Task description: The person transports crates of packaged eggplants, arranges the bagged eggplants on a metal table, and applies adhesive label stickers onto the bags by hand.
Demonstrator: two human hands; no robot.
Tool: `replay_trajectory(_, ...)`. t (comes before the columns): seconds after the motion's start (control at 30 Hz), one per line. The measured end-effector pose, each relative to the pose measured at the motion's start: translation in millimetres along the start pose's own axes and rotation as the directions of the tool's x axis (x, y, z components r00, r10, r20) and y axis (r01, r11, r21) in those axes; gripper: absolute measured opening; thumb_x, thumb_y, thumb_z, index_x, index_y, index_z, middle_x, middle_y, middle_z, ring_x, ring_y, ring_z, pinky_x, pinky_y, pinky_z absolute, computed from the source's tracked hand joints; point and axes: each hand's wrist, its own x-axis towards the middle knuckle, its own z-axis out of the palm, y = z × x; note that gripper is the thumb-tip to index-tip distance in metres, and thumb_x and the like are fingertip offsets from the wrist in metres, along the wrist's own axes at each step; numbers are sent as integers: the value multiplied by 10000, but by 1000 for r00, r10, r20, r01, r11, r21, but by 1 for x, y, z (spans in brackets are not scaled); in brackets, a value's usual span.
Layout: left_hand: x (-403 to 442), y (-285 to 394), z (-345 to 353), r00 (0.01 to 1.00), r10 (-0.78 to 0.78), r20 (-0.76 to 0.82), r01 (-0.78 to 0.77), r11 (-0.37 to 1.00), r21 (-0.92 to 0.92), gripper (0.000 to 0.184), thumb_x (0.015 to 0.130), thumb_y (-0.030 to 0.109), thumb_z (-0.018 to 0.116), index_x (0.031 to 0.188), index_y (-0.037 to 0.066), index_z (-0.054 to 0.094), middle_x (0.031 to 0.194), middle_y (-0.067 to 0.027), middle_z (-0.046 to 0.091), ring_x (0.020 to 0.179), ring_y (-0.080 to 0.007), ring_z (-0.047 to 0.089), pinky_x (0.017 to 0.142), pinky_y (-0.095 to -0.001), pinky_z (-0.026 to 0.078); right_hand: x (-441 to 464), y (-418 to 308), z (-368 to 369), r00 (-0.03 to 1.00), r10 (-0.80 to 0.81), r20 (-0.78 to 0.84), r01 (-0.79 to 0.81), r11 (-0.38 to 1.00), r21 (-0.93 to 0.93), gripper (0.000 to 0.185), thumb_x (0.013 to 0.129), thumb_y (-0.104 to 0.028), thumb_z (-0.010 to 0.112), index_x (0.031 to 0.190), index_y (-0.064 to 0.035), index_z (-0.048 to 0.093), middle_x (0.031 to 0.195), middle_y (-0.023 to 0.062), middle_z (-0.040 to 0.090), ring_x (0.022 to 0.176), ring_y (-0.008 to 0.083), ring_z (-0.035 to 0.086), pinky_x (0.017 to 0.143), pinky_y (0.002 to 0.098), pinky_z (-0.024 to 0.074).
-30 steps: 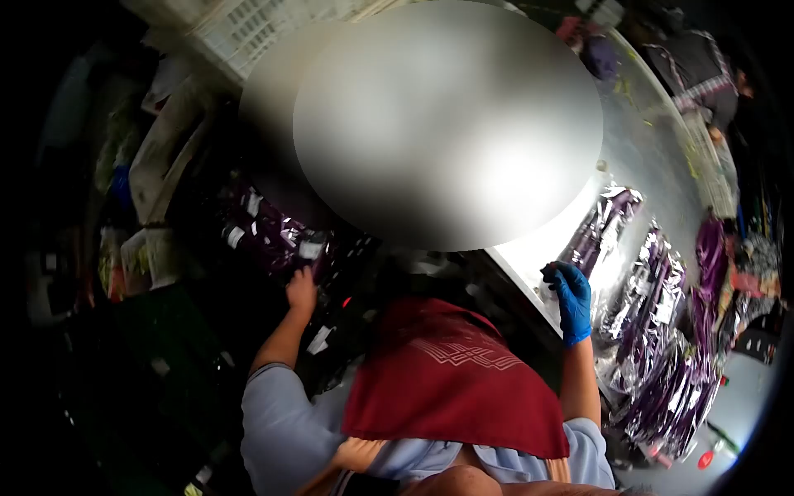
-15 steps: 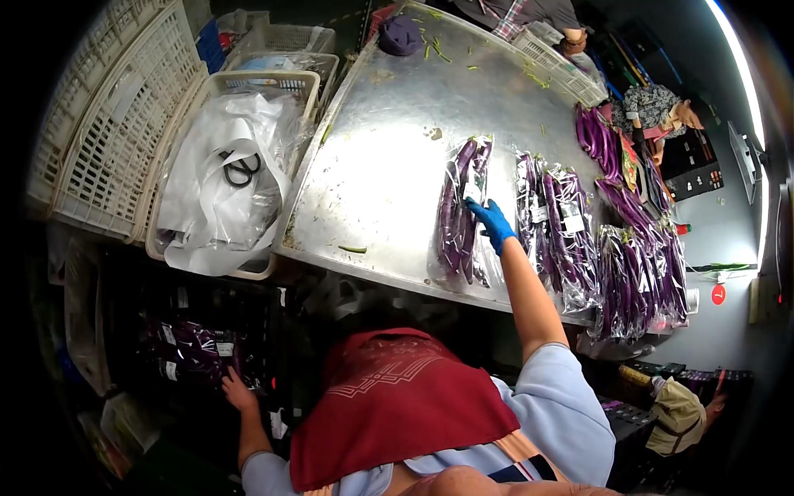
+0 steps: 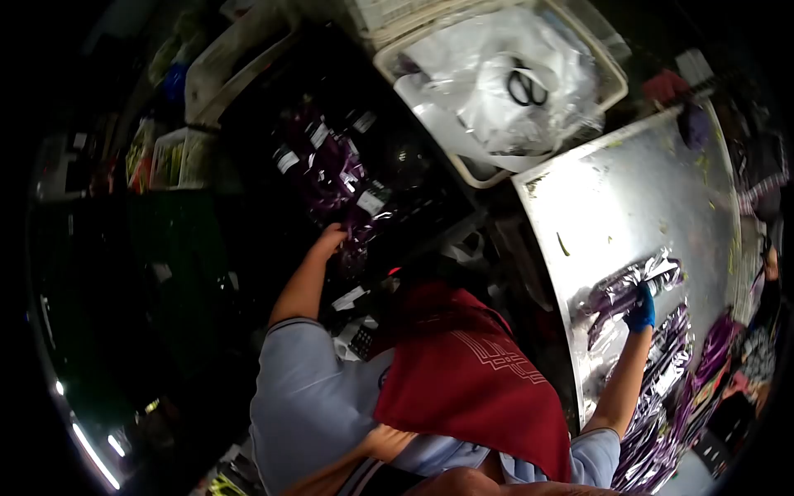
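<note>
My left hand (image 3: pixel 333 238), bare, is closed on the near end of a clear bag of purple eggplants (image 3: pixel 370 202) with a white label, over a dark crate. More labelled bags of eggplants (image 3: pixel 324 161) lie in that crate. On the right, my right hand (image 3: pixel 641 310), in a blue glove, is closed on the side of another bag of eggplants (image 3: pixel 620 289) at the metal table (image 3: pixel 579 198). Its fingers are partly hidden by the plastic. Several more bagged eggplants (image 3: pixel 666 372) lie just below that hand.
A pale crate (image 3: pixel 475 178) beyond the table's left corner holds white plastic and black-handled scissors (image 3: pixel 527 85). A purple bundle (image 3: pixel 693 126) sits at the table's far end. Parts of other people show at the right edge. Smaller crates (image 3: pixel 178 157) stand at the left.
The view has swung left, bringing the dark crate nearer the middle. My right hand has gone from spread fingers on the eggplant bag to a grip on it, and the bag has turned.
</note>
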Motion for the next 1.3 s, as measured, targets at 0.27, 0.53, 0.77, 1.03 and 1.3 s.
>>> replay_trajectory(0.27, 23, 10, -1, 975, 188, 116, -221, 845, 487, 507, 570, 116, 644, 1040, 6, 487, 1012, -175, 545, 963, -283, 517, 819, -334, 407, -72, -27, 95, 924, -46, 380, -106, 923, 369, 341, 807, -253, 503, 1099, -79, 526, 1113, 70, 548, 1009, 237, 517, 917, 396, 376)
replay_trajectory(0.53, 28, 29, -10, 986, 168, 13, -148, 828, 541, 342, 657, 111, 573, 985, 19, 552, 1025, -202, 558, 994, -312, 527, 837, -348, 413, -129, -37, 234, 937, -349, -3, 334, 894, 298, 309, 808, -212, 490, 1080, -73, 535, 1086, 39, 546, 976, 183, 513, 856, 357, 408)
replay_trajectory(0.77, 33, 38, -27, 946, 302, -117, -176, 783, 596, 244, 705, 126, 534, 929, 61, 606, 979, -190, 571, 938, -349, 532, 788, -393, 424, -158, -9, 364, 841, -230, 490, 126, 964, 236, 246, 795, -173, 509, 1001, -53, 571, 1019, 60, 575, 966, 190, 514, 846, 349, 407)
replay_trajectory(1.03, 44, 43, -29, 995, 89, -51, -36, 768, 639, 399, 703, 247, 571, 1063, 75, 544, 1064, -181, 549, 983, -338, 525, 794, -420, 419, -239, 60, 506, 700, 411, 584, -339, 911, -234, 257, 758, -237, 565, 982, -112, 551, 916, -1, 556, 811, 153, 519, 678, 314, 435)
replay_trajectory(1.3, -12, 80, -34, 889, -97, 447, 53, 993, 109, 646, 687, 403, 601, 1226, 102, 410, 1205, -157, 473, 1073, -316, 481, 811, -444, 408, -249, 138, 522, 693, 420, 586, -330, 907, -260, 193, 737, -48, 549, 926, -85, 549, 851, 20, 571, 795, 165, 550, 663, 306, 454)
